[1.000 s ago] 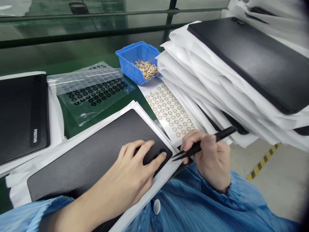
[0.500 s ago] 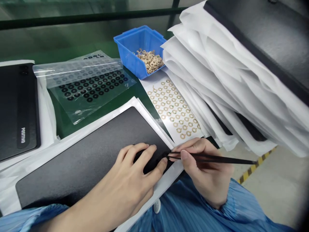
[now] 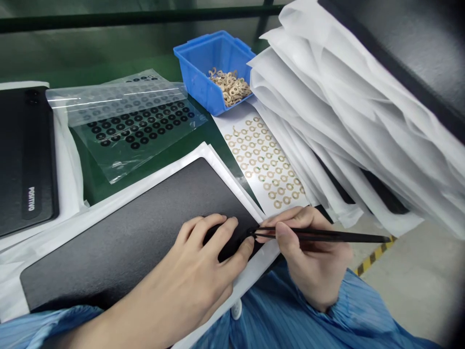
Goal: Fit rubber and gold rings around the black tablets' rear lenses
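A black rectangular panel [image 3: 134,228], like a tablet's back cover, lies in front of me on a white foam sleeve [image 3: 203,151]. My left hand [image 3: 203,261] rests on the panel's right part with its fingers apart and holds nothing. Its thumb tip touches the panel close to the near right corner. Black tweezers [image 3: 327,236] are pinched in my right hand [image 3: 312,252]. Their tips meet a small dark round spot [image 3: 250,231] beside my left thumb; whether they grip anything there I cannot make out.
A blue bin [image 3: 203,82] holds loose tan ring-shaped tabs. Before it lie a white sheet [image 3: 271,206] of tan ring stickers and a clear film [image 3: 119,169] with black rings. White-sleeved panels [image 3: 319,97] are stacked at right; another black panel [image 3: 22,145] marked POSITIVO lies left.
The view has shifted slightly. Both hands stay at the panel's right corner, and the tweezer tips remain at the same dark spot.
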### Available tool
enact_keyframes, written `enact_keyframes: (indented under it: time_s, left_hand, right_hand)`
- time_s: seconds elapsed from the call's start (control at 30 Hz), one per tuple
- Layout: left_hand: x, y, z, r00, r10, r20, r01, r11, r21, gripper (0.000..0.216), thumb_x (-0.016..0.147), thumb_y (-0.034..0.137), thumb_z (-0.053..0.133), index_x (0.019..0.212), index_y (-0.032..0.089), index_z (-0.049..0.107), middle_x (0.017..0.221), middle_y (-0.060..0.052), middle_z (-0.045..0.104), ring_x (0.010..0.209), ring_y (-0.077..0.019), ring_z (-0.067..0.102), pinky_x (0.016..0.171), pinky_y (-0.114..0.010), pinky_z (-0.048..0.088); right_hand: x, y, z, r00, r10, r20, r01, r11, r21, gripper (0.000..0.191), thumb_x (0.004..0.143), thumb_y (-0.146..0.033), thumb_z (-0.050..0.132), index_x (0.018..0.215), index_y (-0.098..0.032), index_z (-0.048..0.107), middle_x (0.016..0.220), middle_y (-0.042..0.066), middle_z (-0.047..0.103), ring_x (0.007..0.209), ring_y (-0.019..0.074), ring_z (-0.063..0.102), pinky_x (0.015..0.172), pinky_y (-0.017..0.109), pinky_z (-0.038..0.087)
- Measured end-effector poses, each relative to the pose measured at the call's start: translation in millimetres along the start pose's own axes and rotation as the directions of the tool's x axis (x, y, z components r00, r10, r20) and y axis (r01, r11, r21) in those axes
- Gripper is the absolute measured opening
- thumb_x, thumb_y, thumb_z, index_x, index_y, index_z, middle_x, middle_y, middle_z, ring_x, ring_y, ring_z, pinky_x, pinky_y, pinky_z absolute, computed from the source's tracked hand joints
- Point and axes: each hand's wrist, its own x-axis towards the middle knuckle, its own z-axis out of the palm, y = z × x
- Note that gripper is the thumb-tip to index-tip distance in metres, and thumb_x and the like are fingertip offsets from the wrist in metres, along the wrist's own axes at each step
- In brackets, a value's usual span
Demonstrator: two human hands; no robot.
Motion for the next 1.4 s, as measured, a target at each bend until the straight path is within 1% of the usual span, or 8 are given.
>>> enact_keyframes:
  time_s: [0.2,0.3,0.47,0.6,0.83,1.13,1.3,1.4]
  left_hand:
    - [-1,0,-1,1.0,0.007,-0.003,-0.007,1.0,0.012,0.037,0.092,0.016,0.04,0.128,0.018,0.049,0.124,-0.013,0.047,0.112,-0.0299,0.04,0.084,-0.045,0.042]
    - [0,0,-1,1.0,0.005,-0.005,-0.005,1.0,0.017,0.037,0.092,0.016,0.04,0.128,0.018,0.048,0.123,-0.013,0.047,0.113,-0.0296,0.04,0.085,-0.045,0.042]
    - [0,0,0,1.0,0.006,-0.01,-0.006,1.0,0.004,0.036,0.093,0.017,0.04,0.127,0.018,0.049,0.122,-0.013,0.047,0.113,-0.0295,0.04,0.085,-0.045,0.042]
    - [0,0,0,1.0,0.009,-0.016,-0.009,1.0,-0.002,0.036,0.093,0.017,0.04,0.127,0.018,0.049,0.121,-0.013,0.048,0.113,-0.0296,0.04,0.085,-0.046,0.042]
    - [1,0,0,1.0,0.01,-0.013,-0.01,1.0,0.015,0.036,0.093,0.017,0.04,0.128,0.018,0.049,0.122,-0.013,0.047,0.112,-0.0301,0.04,0.085,-0.046,0.042]
    - [0,0,0,1.0,0.011,-0.009,-0.011,1.0,0.008,0.035,0.093,0.018,0.039,0.126,0.017,0.05,0.121,-0.013,0.048,0.112,-0.0298,0.041,0.085,-0.046,0.042]
    - [0,0,-1,1.0,0.001,0.01,-0.001,1.0,-0.011,0.036,0.093,0.018,0.041,0.127,0.019,0.049,0.122,-0.013,0.048,0.114,-0.0301,0.04,0.086,-0.046,0.043]
    - [0,0,-1,1.0,0.005,0.009,-0.005,1.0,-0.006,0.036,0.093,0.018,0.041,0.128,0.02,0.049,0.123,-0.013,0.047,0.114,-0.0302,0.04,0.085,-0.046,0.043]
  right_hand:
    - [0,-2,2,1.0,-0.019,0.004,0.019,0.998,-0.053,0.014,0.078,-0.007,0.059,0.072,-0.02,0.055,0.07,0.001,0.062,0.063,0.0137,0.066,0.055,0.024,0.059]
    - [1,-3,0,0.998,-0.01,0.057,0.012,0.999,-0.051,0.015,0.079,-0.007,0.058,0.074,-0.02,0.054,0.072,0.001,0.062,0.065,0.0138,0.066,0.056,0.024,0.058]
    - [6,-3,-3,0.988,0.028,0.151,-0.021,0.999,-0.049,0.016,0.081,-0.009,0.057,0.072,-0.02,0.05,0.071,0.0,0.061,0.06,0.0124,0.062,0.054,0.025,0.055]
    - [8,-1,-2,0.988,0.036,0.148,-0.032,0.999,-0.03,0.016,0.082,-0.011,0.057,0.07,-0.02,0.05,0.068,0.0,0.06,0.061,0.0138,0.062,0.055,0.027,0.055]
    - [2,2,-1,0.996,0.012,0.084,-0.014,1.0,0.019,0.012,0.081,-0.01,0.058,0.075,-0.019,0.054,0.074,0.001,0.061,0.062,0.0131,0.064,0.054,0.025,0.059]
    - [8,-2,-4,0.986,0.014,0.164,-0.011,1.0,-0.019,0.013,0.081,-0.01,0.058,0.072,-0.019,0.053,0.071,0.001,0.061,0.062,0.0139,0.063,0.055,0.026,0.056]
    - [14,-3,-6,0.973,0.046,0.228,-0.031,0.997,-0.067,0.015,0.081,-0.012,0.058,0.069,-0.019,0.052,0.069,0.001,0.06,0.061,0.0137,0.06,0.055,0.027,0.055]
    - [13,1,-6,0.974,0.046,0.22,-0.044,0.999,-0.014,0.013,0.081,-0.013,0.057,0.072,-0.019,0.052,0.071,0.001,0.059,0.062,0.0138,0.061,0.054,0.027,0.057]
